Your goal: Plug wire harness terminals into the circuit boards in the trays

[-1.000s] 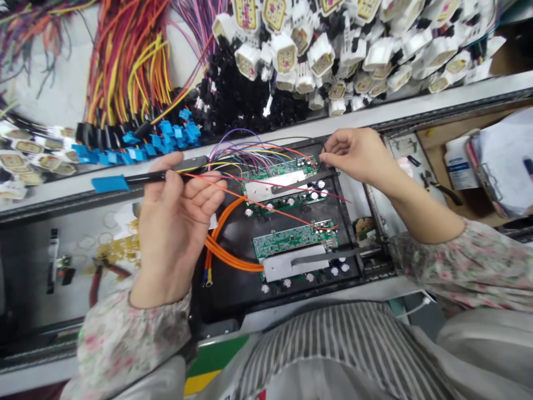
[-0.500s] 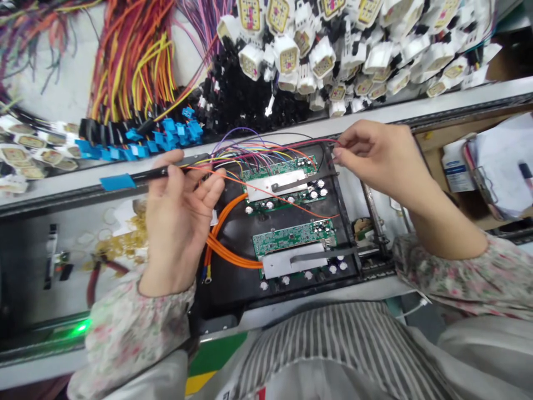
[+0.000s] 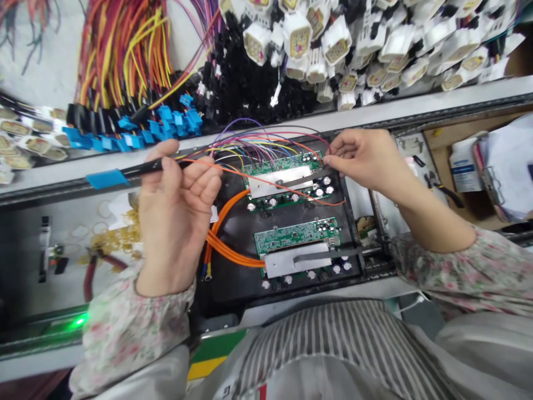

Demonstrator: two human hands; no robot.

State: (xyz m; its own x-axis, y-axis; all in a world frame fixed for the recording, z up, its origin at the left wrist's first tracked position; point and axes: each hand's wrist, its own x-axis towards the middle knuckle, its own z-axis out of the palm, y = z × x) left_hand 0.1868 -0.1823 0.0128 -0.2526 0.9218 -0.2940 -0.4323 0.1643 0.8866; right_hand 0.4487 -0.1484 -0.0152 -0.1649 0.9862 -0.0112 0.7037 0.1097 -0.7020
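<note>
My left hand (image 3: 177, 214) grips a wire harness (image 3: 137, 168), a black sleeved bundle with a blue tag at its left end. Coloured wires (image 3: 258, 145) fan out from the bundle's right end toward the upper green circuit board (image 3: 287, 180). My right hand (image 3: 364, 155) pinches a thin pink wire at the board's top right corner. A loose orange wire (image 3: 287, 189) trails from my left hand across that board. A second green board (image 3: 297, 236) lies below it on the black tray (image 3: 237, 283), beside thick orange cables (image 3: 227, 247).
Bundles of coloured wires (image 3: 120, 55), blue connectors (image 3: 166, 128), black connectors (image 3: 250, 94) and white connectors (image 3: 375, 44) hang along the back. Red-handled pliers (image 3: 97, 266) and rubber bands lie at left. A wooden bin at right holds a white bottle (image 3: 462, 164) and papers.
My right hand has drawn back left and down to the board's top right corner, still pinching a thin wire. My left hand has held the harness almost still.
</note>
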